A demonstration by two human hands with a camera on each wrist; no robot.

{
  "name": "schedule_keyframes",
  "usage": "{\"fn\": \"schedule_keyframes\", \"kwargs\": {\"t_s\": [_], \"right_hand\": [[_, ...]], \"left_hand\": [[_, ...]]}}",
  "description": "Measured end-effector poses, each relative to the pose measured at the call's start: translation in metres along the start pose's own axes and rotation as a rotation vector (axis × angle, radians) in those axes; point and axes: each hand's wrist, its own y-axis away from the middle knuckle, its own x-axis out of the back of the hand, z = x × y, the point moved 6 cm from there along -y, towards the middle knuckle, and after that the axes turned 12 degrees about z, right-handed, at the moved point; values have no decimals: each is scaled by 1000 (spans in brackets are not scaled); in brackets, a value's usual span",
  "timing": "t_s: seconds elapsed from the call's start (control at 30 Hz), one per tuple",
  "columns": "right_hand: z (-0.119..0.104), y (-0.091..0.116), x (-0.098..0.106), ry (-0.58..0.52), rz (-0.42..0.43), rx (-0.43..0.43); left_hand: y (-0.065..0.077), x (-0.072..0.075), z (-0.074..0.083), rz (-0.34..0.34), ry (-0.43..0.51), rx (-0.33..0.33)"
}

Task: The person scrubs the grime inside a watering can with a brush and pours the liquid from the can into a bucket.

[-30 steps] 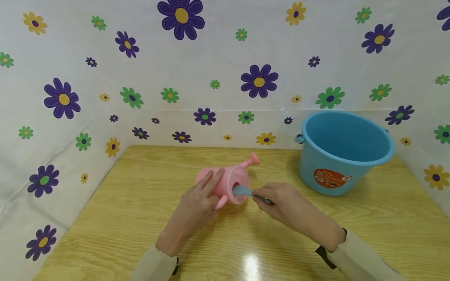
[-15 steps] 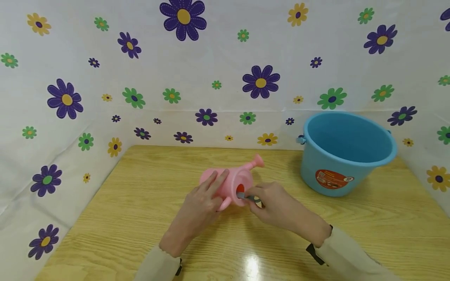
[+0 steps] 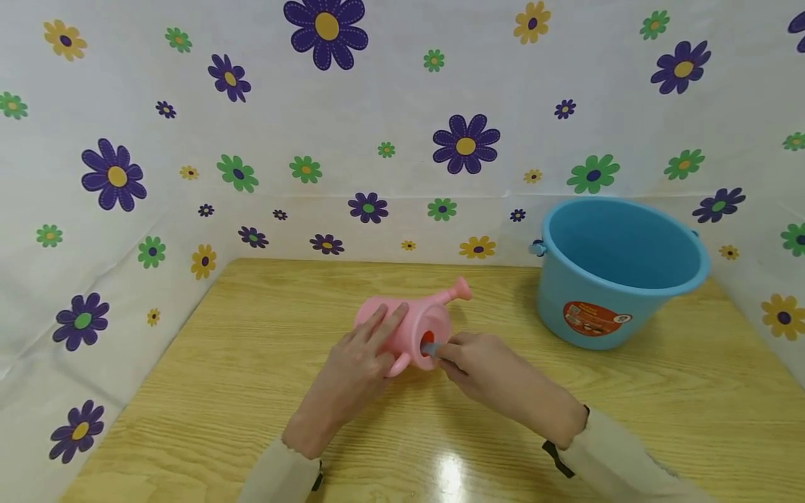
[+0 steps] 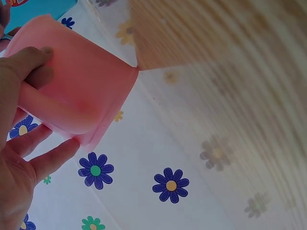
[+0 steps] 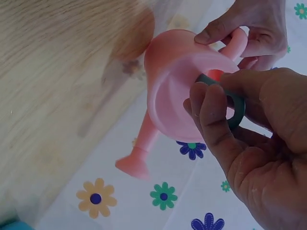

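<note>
At the centre of the frame, a pink watering can [image 3: 411,328] lies tipped on its side on the desk [image 3: 251,349], its mouth turned right. The left hand [image 3: 352,367] grips its body beside the handle. The right hand [image 3: 484,370] pinches a blue-grey tool [image 3: 430,348], whose far end is inside the mouth, where something red [image 3: 428,337] shows. A second ago more of the tool stood outside; now the right hand is just beside the opening. A blue bucket [image 3: 552,300], right of centre, remains in place.
</note>
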Motion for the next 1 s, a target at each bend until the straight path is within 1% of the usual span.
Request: {"fn": "schedule_keyframes", "kwargs": {"t_s": [0.2,0.37,0.47,0.57,0.67,0.87,0.93,1.0], "right_hand": [[3,-5,-10,-48,-20,-47],[5,-6,-15,-43,-34,-46],[3,-3,-12,-17,-27,-23],[-1,2,-7,32,-9,7],[-4,7,-1,73,6,25],[-11,16,8,115,24,44],[-12,18,9,149,27,59],[-14,19,9,202,35,95]], "left_hand": [[2,-1,0,7,-33,-28],[2,-1,-1,5,-29,-24],[3,-1,-1,-1,-26,-22],[4,-2,-2,-5,-24,-26],[4,-1,-2,-14,-10,-16],[5,-1,-3,-7,10,-8],[5,-1,-3,0,11,-13],[6,0,-3,2,8,-13]]}}
